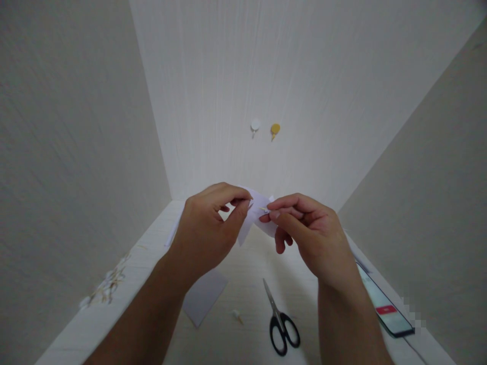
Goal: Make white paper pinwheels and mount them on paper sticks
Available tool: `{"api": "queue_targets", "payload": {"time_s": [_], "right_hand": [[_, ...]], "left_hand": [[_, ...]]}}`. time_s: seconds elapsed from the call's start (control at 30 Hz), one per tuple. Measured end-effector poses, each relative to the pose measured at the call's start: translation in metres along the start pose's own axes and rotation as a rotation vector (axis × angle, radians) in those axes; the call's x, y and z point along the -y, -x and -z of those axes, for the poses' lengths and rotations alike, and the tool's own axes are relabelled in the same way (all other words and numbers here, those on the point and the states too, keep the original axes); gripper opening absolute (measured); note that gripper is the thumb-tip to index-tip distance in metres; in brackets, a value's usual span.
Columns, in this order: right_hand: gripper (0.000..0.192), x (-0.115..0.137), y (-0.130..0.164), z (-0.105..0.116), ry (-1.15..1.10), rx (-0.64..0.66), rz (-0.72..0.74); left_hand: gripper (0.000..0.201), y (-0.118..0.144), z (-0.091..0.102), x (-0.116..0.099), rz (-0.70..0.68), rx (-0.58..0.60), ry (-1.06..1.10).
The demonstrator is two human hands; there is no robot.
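Both hands are raised above a pale wooden desk top [243, 284], meeting close together in the middle of the view. The left hand [207, 230] pinches a small folded piece of white paper [255, 213] between thumb and forefinger, the fingers closed narrowly on its left edge. The right hand [308, 233] is also closed in a tight pinch, holding a thin, pale, stick-like pin [262, 208] whose long axis runs roughly left to right, its free end pointing at the paper. The paper sits just left of the right fingertips and touches or nearly touches the stick's end; whether the tip has entered the paper cannot be told. Both hands are about equally near the paper, the left actually gripping it.

Below the hands, on the desk, lie 1 pair of black-handled metal scissors [279, 319], blades pointing away from the person, a flat white paper sheet [203, 299] under the left forearm, and a tiny pale scrap [238, 316] between them. A smartphone with a lit screen [384, 304] rests at the right edge. A scatter of small pale sticks [108, 286] lies at the left edge. On the wall ahead are 2 round hooks, 1 white [255, 125] and 1 yellow [275, 129].
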State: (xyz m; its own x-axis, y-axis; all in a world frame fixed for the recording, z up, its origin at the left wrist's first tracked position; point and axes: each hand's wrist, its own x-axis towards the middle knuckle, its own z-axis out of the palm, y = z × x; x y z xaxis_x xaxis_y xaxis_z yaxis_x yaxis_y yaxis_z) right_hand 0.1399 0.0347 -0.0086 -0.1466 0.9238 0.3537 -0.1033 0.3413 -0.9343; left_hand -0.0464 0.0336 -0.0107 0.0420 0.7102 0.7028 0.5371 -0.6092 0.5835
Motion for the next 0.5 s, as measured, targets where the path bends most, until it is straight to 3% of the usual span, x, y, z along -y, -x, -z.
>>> {"api": "queue_targets", "payload": {"time_s": [0.23,0.5], "right_hand": [[0.006,0.003,0.002,0.001,0.028,0.024,-0.038],[0.004,0.004,0.000,0.004,-0.050,0.062,-0.061]], "left_hand": [[0.018,-0.004,0.011,0.001,0.047,0.237,0.151],[0.018,-0.004,0.016,0.003,0.122,0.338,0.317]]}}
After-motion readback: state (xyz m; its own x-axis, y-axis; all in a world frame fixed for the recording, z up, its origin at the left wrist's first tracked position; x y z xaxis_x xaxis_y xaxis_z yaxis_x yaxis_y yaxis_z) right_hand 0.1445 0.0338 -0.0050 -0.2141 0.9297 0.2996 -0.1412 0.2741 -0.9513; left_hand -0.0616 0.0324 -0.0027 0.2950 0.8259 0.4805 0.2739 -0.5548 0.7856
